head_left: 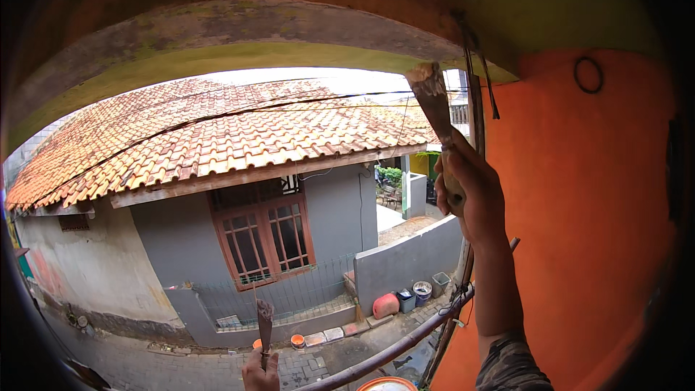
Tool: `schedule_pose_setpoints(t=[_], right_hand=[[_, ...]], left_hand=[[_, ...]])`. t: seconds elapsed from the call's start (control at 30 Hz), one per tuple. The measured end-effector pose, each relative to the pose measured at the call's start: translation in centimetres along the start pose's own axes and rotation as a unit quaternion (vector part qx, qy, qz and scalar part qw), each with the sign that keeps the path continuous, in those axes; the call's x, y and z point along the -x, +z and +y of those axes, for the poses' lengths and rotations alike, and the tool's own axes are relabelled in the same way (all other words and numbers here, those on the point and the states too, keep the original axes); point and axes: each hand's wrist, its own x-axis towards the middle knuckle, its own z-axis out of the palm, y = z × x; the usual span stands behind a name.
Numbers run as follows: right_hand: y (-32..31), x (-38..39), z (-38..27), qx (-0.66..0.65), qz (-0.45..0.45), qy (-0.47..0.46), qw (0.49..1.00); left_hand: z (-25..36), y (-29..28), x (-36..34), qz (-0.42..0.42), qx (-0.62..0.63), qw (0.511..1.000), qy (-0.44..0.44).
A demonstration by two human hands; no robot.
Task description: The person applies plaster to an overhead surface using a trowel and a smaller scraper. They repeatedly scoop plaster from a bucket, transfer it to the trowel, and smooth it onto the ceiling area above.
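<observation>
My right hand (474, 188) is raised on the right side, its fingers wrapped around the handle of a putty knife (432, 101). That knife's blade points up and slightly left, with pale crusted material at its tip. The tip overlaps the lower edge of the painted beam (289, 25); I cannot tell whether it touches. Lower down, near the bottom middle, my left hand (260, 373) grips a second putty knife (265, 322), held upright with its blade smeared. The left forearm is out of view.
An orange wall (579, 195) stands on the right, with dark cables (478, 65) hanging near its corner. A bamboo pole (405, 344) crosses low in front, above an orange-rimmed bucket (387, 385). Beyond are a paved lane (311, 366) and a tile-roofed house (333, 210).
</observation>
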Motion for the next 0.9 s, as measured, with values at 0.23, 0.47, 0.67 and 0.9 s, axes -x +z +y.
schedule_pose_setpoints(t=[0.23,0.47,0.67,0.9], right_hand=[[-1.7,-14.8,-9.0,0.511,0.095,-0.305,0.798],[3.4,-19.5,-12.9,0.624,0.162,-0.259,0.719],[5.3,-19.2,-12.8,0.623,0.174,-0.211,0.732],[8.0,-18.1,-12.8,0.64,0.155,-0.162,0.735]], left_hand=[[-2.0,1.3,1.4,-0.052,0.087,0.986,-0.129],[-1.5,0.6,1.2,-0.03,0.131,0.976,-0.171],[-5.3,1.4,1.1,0.006,0.109,0.984,-0.139],[-2.7,0.0,1.5,-0.007,0.115,0.981,-0.156]])
